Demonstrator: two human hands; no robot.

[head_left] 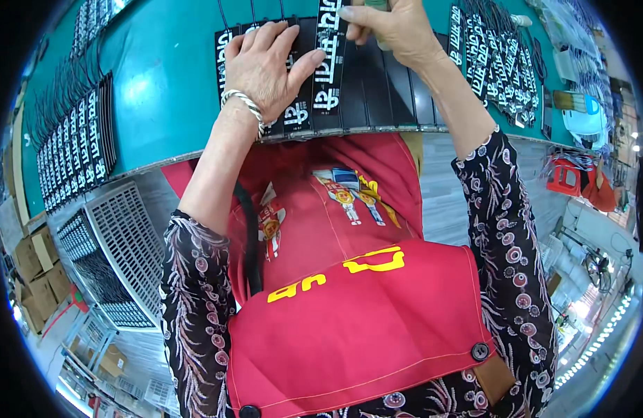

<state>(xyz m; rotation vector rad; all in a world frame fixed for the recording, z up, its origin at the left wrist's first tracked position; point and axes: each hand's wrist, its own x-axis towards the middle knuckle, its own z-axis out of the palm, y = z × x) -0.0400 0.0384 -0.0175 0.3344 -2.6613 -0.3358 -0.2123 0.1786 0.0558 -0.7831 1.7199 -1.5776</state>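
Left hand (262, 66) flat, pressing black strips (349, 104) on green table (161, 90); right hand (398, 28) pinches one strip (330, 63) beside it. Slipping palm could skew row.

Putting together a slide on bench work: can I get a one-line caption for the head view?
Left hand flat on black tags on green table; right hand pinches one.

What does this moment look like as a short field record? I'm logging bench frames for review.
surface: green table
left hand: flat on row of black tags, silver bracelet on wrist
right hand: pinching top of one black tag with white print
other stock: tag rows at left and right
clothing: red apron
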